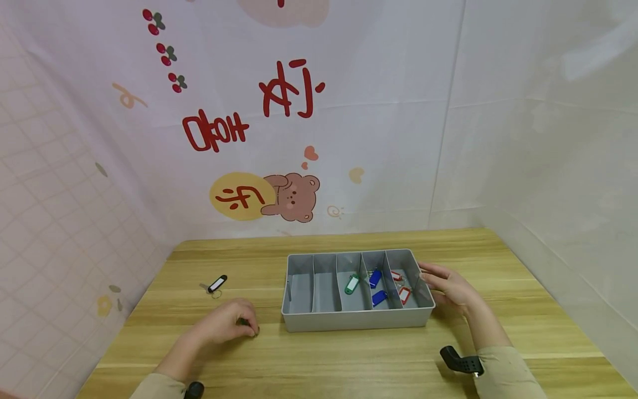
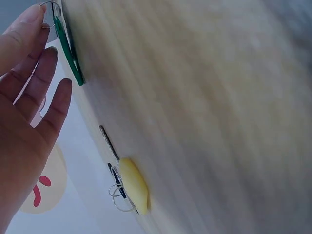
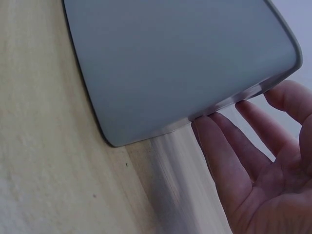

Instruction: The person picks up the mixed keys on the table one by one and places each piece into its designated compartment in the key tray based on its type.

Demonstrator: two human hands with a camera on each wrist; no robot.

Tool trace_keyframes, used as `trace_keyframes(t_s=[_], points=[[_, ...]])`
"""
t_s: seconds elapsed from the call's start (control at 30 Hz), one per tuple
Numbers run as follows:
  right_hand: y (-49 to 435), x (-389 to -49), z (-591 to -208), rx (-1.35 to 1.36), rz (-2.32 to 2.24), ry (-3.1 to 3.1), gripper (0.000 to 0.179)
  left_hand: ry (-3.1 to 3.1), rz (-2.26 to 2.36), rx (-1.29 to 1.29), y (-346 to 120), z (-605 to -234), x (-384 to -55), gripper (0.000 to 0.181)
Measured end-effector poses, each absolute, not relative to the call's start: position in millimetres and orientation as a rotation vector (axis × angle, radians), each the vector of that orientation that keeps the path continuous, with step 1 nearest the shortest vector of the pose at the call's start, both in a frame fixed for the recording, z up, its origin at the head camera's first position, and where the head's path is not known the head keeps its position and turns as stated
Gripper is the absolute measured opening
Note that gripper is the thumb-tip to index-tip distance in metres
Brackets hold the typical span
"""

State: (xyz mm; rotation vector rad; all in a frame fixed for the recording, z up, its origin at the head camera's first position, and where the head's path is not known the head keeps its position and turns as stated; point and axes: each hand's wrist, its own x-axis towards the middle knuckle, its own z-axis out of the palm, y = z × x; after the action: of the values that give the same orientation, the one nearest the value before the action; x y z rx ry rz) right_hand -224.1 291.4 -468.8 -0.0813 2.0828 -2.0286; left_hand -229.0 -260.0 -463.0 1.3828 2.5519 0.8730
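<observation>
My left hand (image 1: pixel 226 321) is low over the table left of the tray, with thumb and forefinger pinching the metal ring of a green key tag (image 2: pixel 69 51). In the head view the hand hides most of that tag. Fingers of my right hand (image 1: pixel 451 287) rest against the right end of a grey divided tray (image 1: pixel 356 320). Inside it, a green key tag (image 1: pixel 351 284) lies in the middle compartment, two blue key tags (image 1: pixel 375 278) in the one beside it, and red-framed key tags (image 1: pixel 405 295) in the rightmost. The two left compartments hold nothing.
A black key tag (image 1: pixel 217 284) with ring and key lies on the table (image 1: pixel 349 360) beyond my left hand. The left wrist view shows a yellow tag (image 2: pixel 133 185) near it. A printed white cloth (image 1: pixel 379 122) hangs behind and at both sides.
</observation>
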Motion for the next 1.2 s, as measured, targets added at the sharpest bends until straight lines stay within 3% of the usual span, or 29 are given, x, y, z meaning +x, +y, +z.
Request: trace_keyframes(t_s=[0.67,1.2], points=[[292,-225,-470,-0.064,-2.02,2.079,0.064,2.647,1.068,1.027,-255,-447,-223,0.006],[291,-224,-468,-0.068,-2.007,2.089,0.064,2.716,1.16,1.099,-250,-443,-226,0.009]])
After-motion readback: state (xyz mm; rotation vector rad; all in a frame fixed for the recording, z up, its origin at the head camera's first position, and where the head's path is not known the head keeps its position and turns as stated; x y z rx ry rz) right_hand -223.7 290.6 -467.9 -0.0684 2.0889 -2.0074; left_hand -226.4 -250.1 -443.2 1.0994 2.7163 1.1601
